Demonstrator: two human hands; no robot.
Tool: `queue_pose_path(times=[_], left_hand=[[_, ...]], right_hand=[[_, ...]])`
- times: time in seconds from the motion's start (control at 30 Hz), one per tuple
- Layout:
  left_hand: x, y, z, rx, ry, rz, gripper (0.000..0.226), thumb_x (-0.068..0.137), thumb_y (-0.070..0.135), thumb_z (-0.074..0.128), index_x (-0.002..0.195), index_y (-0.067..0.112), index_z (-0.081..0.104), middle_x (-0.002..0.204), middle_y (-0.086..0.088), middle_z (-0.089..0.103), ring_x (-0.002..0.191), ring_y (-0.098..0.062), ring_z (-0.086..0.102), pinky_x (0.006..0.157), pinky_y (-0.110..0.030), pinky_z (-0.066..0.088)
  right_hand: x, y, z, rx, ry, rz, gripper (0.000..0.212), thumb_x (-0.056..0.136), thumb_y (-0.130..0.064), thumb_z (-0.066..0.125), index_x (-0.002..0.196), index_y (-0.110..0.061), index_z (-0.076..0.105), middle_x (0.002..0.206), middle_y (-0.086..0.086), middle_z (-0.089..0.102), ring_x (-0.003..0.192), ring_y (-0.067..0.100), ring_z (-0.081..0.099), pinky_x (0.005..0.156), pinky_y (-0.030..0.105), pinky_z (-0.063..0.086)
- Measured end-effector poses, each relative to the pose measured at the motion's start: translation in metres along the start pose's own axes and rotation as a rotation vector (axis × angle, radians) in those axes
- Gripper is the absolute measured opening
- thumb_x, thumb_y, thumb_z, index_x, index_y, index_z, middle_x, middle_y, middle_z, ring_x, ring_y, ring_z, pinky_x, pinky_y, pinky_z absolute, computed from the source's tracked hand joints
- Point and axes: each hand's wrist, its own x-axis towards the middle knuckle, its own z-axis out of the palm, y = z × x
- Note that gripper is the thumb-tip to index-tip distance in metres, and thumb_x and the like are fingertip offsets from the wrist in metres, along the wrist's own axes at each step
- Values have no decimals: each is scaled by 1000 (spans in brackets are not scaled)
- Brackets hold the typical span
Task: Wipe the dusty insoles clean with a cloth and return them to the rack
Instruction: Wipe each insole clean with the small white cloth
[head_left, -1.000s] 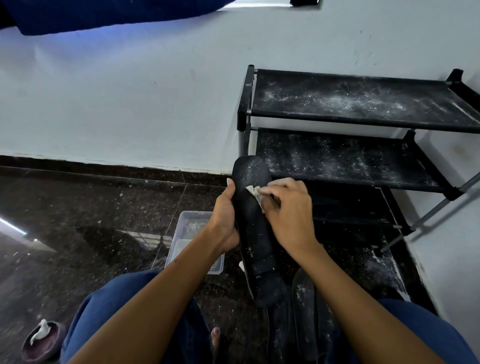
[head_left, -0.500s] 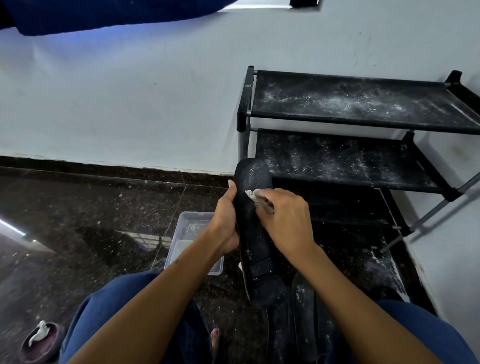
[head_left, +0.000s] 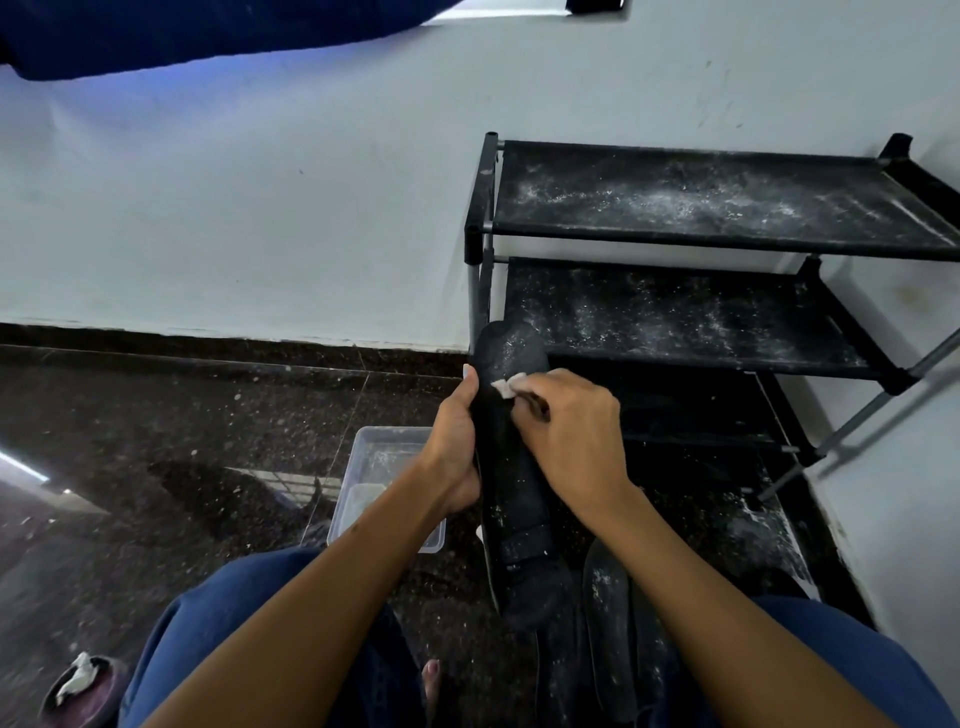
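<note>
cloth (head_left: 505, 387) higher, insole (head_left: 511, 467) between hands

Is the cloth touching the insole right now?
Touching. The head view shows the right hand pressing the cloth flat against the held insole.

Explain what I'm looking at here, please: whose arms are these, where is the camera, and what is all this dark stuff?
There is no machine here. A person wears a camera on the head, so you look down along their own two arms. The left hand grips a long black insole and holds it upright. The right hand presses a small pale cloth against the insole's upper part to wipe off dust. More dusty insoles lie on the dark floor by the person's knees. To the right, against the white wall, stands a black shoe rack whose shelves are speckled with white dust. A clear plastic tub sits on the floor behind the left wrist.
</note>
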Motion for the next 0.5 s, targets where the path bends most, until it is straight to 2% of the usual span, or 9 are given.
queue_pose_path(times=[0.07, 0.13, 0.23, 0.3, 0.37, 0.43, 0.5], left_hand=[[1, 0, -1, -4, 12, -4, 71, 95, 61, 25, 85, 9, 73, 87, -12, 70, 80, -22, 68, 77, -34, 53], [1, 1, -2, -6, 10, -11, 70, 95, 61, 26, 91, 7, 70, 87, -13, 70, 81, -22, 68, 75, -33, 53], [-4, 1, 3, -8, -48, -37, 67, 96, 59, 23, 99, 9, 68, 86, -14, 73, 74, -23, 71, 63, -34, 58], [-6, -1, 6, 15, -66, -58, 67, 95, 60, 23, 103, 11, 67, 89, -15, 73, 74, -25, 71, 61, -37, 59], [-4, -1, 5, 37, -39, -32, 70, 94, 63, 23, 98, 10, 70, 88, -14, 72, 77, -24, 71, 64, -34, 58], [-1, 1, 1, 39, -8, -1, 75, 91, 67, 27, 93, 6, 69, 90, -14, 69, 85, -24, 68, 75, -34, 56], [0, 2, -1, 29, -9, 12, 76, 89, 69, 28, 99, 4, 67, 97, -17, 65, 92, -26, 65, 81, -36, 53]], right_hand=[[-5, -7, 3, 62, -89, -53, 19, 74, -12, 63, 88, -15, 74, 80, 2, 70, 68, 18, 65, 64, 36, 55], [-4, -9, 3, 90, -110, -56, 19, 74, -13, 62, 89, -16, 74, 81, 1, 70, 68, 16, 65, 63, 36, 55], [6, 3, -2, 37, 44, 16, 16, 76, -10, 66, 89, -16, 73, 81, 1, 69, 67, 16, 64, 64, 35, 54], [9, 8, -3, 5, 120, 52, 16, 75, -9, 67, 88, -16, 73, 80, 1, 69, 68, 17, 64, 64, 35, 54], [4, 2, 0, 11, 73, 1, 16, 74, -12, 66, 88, -17, 74, 80, 0, 70, 68, 16, 64, 62, 35, 54], [-3, -7, 4, 40, -40, -59, 19, 73, -17, 64, 89, -20, 74, 80, -3, 70, 69, 14, 64, 61, 35, 54], [-4, -9, 4, 29, -77, -73, 19, 74, -19, 63, 89, -22, 73, 81, -4, 69, 71, 13, 64, 61, 35, 54]])
